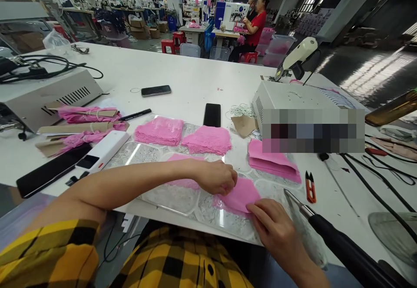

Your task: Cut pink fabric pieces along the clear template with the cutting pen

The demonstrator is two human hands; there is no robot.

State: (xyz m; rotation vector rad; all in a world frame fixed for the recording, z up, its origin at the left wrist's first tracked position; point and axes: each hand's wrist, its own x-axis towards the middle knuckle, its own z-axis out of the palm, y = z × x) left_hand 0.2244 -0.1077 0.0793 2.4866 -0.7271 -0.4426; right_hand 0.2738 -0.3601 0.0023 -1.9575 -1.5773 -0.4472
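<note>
A pink fabric piece [241, 196] lies on the clear plastic sheet [182, 201] in front of me. My left hand [215, 177] reaches across from the left, its fingers closed at the piece's upper left edge. At the lower right corner, my right hand [276, 223] pinches the same piece between thumb and fingers. Partly hidden under my left forearm is another pink pile [185, 184]. Beyond it sit two stacks of pink fabric, a left stack [159, 131] and a middle stack [206, 140]. Folded pink fabric [273, 161] rests to the right.
A hot-tipped-looking tool with a black handle [335, 236] stands close to my right hand, beside red thread snips [310, 188]. Grey metal boxes [289, 97] flank the white table. Two phones [212, 115] and a white device [103, 152] lie about. A co-worker [257, 25] sits sewing beyond.
</note>
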